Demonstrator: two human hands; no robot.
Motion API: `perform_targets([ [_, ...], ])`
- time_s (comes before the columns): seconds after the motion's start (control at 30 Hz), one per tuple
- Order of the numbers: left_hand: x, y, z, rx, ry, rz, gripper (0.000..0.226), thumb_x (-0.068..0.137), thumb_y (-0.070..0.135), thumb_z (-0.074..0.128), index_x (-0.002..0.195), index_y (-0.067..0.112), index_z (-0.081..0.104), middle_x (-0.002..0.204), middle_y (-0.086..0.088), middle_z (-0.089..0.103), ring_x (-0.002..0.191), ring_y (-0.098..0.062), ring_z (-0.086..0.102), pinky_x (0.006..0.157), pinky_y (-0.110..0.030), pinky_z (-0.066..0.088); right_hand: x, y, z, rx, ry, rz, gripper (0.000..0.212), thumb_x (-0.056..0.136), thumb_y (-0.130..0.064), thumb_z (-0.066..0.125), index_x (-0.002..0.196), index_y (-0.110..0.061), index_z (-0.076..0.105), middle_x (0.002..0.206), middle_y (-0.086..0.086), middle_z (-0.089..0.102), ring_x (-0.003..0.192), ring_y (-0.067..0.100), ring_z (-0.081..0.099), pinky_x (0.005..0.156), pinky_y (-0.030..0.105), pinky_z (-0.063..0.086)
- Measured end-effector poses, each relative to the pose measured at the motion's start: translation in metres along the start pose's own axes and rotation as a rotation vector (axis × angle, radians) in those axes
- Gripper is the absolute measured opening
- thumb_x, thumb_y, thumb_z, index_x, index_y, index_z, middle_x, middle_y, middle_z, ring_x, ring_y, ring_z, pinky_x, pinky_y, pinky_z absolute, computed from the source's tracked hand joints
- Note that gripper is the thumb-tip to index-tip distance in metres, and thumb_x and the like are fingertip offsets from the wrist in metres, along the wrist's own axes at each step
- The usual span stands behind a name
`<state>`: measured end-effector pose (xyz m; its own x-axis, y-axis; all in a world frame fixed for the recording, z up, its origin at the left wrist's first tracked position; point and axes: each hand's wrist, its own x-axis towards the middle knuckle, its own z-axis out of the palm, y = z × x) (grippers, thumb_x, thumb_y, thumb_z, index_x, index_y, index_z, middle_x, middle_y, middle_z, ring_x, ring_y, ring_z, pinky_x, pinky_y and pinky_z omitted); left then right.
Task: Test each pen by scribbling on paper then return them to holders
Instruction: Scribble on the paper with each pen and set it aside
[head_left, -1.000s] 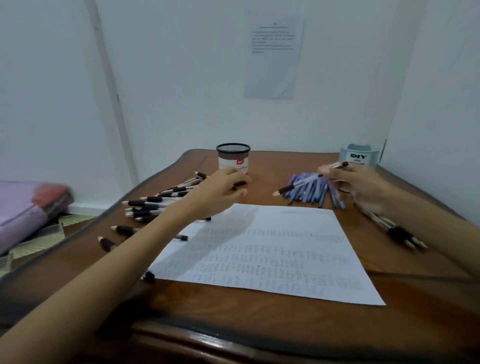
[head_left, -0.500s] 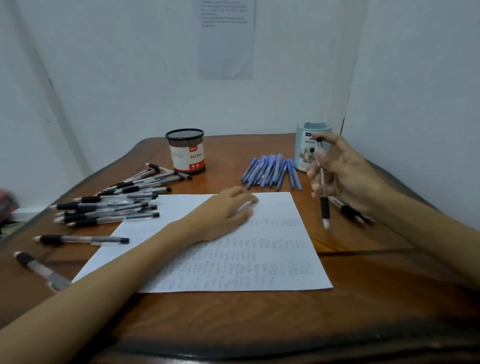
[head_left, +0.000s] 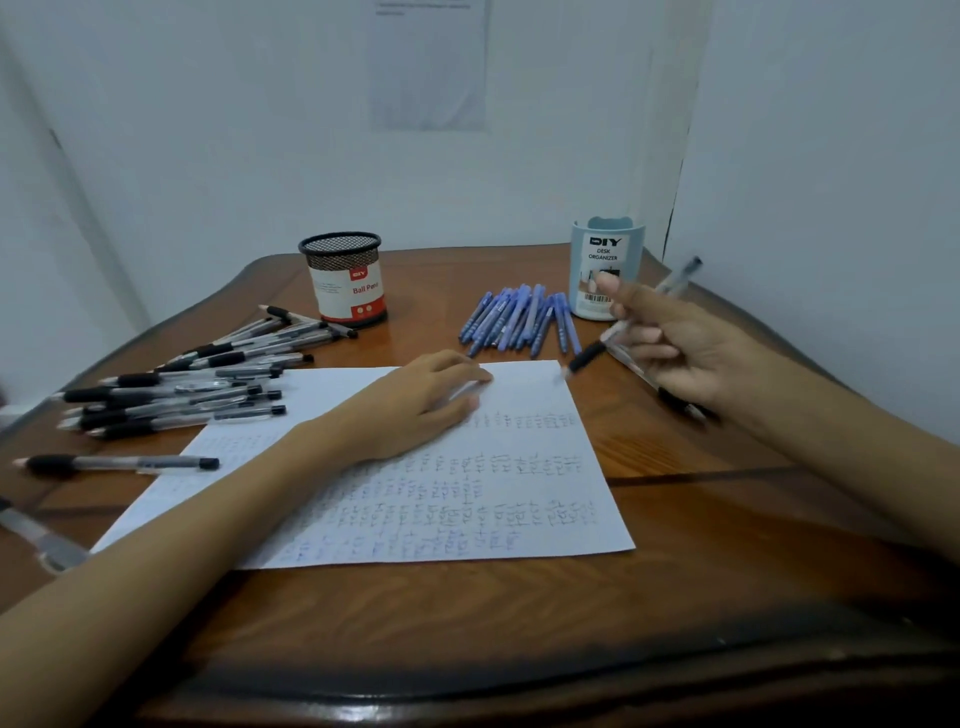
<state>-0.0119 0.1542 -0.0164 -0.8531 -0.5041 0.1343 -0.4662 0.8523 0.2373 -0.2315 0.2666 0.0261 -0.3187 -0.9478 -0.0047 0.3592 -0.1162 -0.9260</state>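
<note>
Pens of clear plastic with black rubber grips (head_left: 182, 384) are heaped on the left part of the brown wooden table (head_left: 467, 613). Nearer the left edge, one blurred pen (head_left: 47, 543) is cut off by the frame, and a single black-gripped pen (head_left: 119, 463) lies alone just in front of the heap. The pens in the heap overlap and cannot be counted. Behind the heap a black mesh cylindrical holder with a red and white label (head_left: 345, 280) is stood upright; its inside cannot be seen. A white sheet of paper covered with faint scribbles (head_left: 519, 493) is spread in the middle, its left part hidden under the left forearm. The left hand (head_left: 415, 405) is rested on the sheet, fingers loosely bent and holding nothing. Beyond the sheet a bunch of blue pens (head_left: 519, 322) lies beside a pale blue plastic desk organizer (head_left: 605, 260), which is partly hidden by the right hand (head_left: 680, 348). A clear pen with a black grip (head_left: 587, 358) is gripped between that hand's thumb and curled fingers, slanted, tip down at the sheet's far right corner; whether the tip touches cannot be told through the blur. More pens (head_left: 672, 401) are partly covered beneath that hand.
</note>
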Motion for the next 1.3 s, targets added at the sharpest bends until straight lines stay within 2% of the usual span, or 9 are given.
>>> perform_targets([
  [0.2, 0.001, -0.004, -0.001, -0.021, -0.002, 0.009, 0.041, 0.097, 0.037, 0.037, 0.137, 0.029, 0.041, 0.14, 0.008, 0.038, 0.125, -0.004, 0.035, 0.105, -0.024, 0.031, 0.001, 0.006, -0.003, 0.105, 0.04, 0.136, 0.002, 0.09, -0.003, 0.051, 0.09, -0.005, 0.05, 0.06, 0.001, 0.04, 0.035, 0.004, 0.045, 0.034, 0.01, 0.039],
  [0.3, 0.002, -0.007, -0.001, -0.035, -0.003, 0.016, 0.041, 0.097, 0.038, 0.037, 0.137, 0.03, 0.042, 0.139, 0.009, 0.039, 0.124, -0.002, 0.036, 0.103, -0.023, 0.031, 0.002, 0.01, -0.005, 0.057, -0.101, 0.105, 0.022, 0.097, -0.018, 0.041, 0.103, -0.005, 0.058, 0.071, 0.012, 0.061, 0.059, 0.019, 0.069, 0.048, 0.023, 0.055],
  [0.4, 0.002, -0.008, 0.0, -0.044, -0.003, 0.022, 0.041, 0.097, 0.037, 0.038, 0.137, 0.03, 0.042, 0.139, 0.009, 0.039, 0.124, -0.003, 0.036, 0.103, -0.023, 0.031, 0.002, 0.016, -0.004, -0.11, -0.265, 0.139, 0.037, 0.099, -0.03, 0.035, 0.108, -0.009, 0.064, 0.097, 0.013, 0.072, 0.078, 0.024, 0.072, 0.054, 0.026, 0.058],
  [0.5, 0.002, -0.008, -0.001, -0.052, -0.001, 0.027, 0.042, 0.096, 0.039, 0.037, 0.136, 0.029, 0.043, 0.139, 0.009, 0.039, 0.125, -0.004, 0.036, 0.105, -0.027, 0.033, -0.001, 0.028, 0.0, -0.355, -0.263, 0.054, 0.027, 0.088, -0.033, 0.053, 0.088, -0.009, 0.065, 0.073, 0.006, 0.071, 0.056, 0.013, 0.065, 0.045, 0.019, 0.051],
  [0.57, 0.002, -0.008, 0.0, -0.052, -0.005, 0.02, 0.042, 0.096, 0.039, 0.037, 0.137, 0.029, 0.042, 0.14, 0.009, 0.039, 0.125, -0.004, 0.036, 0.105, -0.027, 0.032, -0.003, 0.034, 0.002, -0.492, -0.229, -0.083, 0.031, 0.072, -0.033, 0.066, 0.064, -0.006, 0.053, 0.05, 0.006, 0.054, 0.037, 0.009, 0.046, 0.035, 0.015, 0.038],
  [0.63, 0.002, -0.009, 0.001, -0.052, 0.001, 0.019, 0.042, 0.096, 0.038, 0.037, 0.137, 0.029, 0.042, 0.14, 0.009, 0.039, 0.126, -0.004, 0.035, 0.105, -0.026, 0.031, -0.006, 0.037, 0.004, -0.622, -0.221, -0.183, 0.041, 0.066, -0.033, 0.069, 0.053, -0.005, 0.042, 0.048, 0.008, 0.039, 0.034, 0.006, 0.034, 0.035, 0.013, 0.03],
  [0.73, 0.003, -0.01, 0.002, -0.055, 0.011, 0.021, 0.041, 0.096, 0.038, 0.038, 0.136, 0.03, 0.042, 0.139, 0.01, 0.039, 0.124, -0.002, 0.035, 0.102, -0.022, 0.03, -0.009, 0.035, 0.006, -0.714, -0.275, -0.242, 0.043, 0.07, -0.029, 0.068, 0.05, -0.008, 0.037, 0.05, 0.008, 0.032, 0.039, 0.004, 0.034, 0.039, 0.012, 0.03],
  [0.9, 0.003, -0.011, 0.003, -0.059, 0.019, 0.024, 0.041, 0.096, 0.038, 0.037, 0.136, 0.029, 0.043, 0.139, 0.009, 0.04, 0.124, -0.003, 0.037, 0.104, -0.025, 0.032, -0.006, 0.038, 0.001, -0.725, -0.38, -0.241, 0.044, 0.085, -0.005, 0.062, 0.048, -0.008, 0.038, 0.044, -0.003, 0.033, 0.038, 0.003, 0.035, 0.041, 0.011, 0.033],
  [1.3, 0.003, -0.011, 0.003, -0.065, 0.012, 0.014, 0.041, 0.096, 0.038, 0.037, 0.136, 0.03, 0.043, 0.139, 0.009, 0.039, 0.124, -0.002, 0.036, 0.103, -0.023, 0.03, -0.004, 0.04, -0.001, -0.729, -0.384, -0.225, 0.045, 0.087, 0.009, 0.052, 0.049, -0.01, 0.035, 0.042, -0.007, 0.031, 0.038, 0.003, 0.033, 0.04, 0.011, 0.031],
])
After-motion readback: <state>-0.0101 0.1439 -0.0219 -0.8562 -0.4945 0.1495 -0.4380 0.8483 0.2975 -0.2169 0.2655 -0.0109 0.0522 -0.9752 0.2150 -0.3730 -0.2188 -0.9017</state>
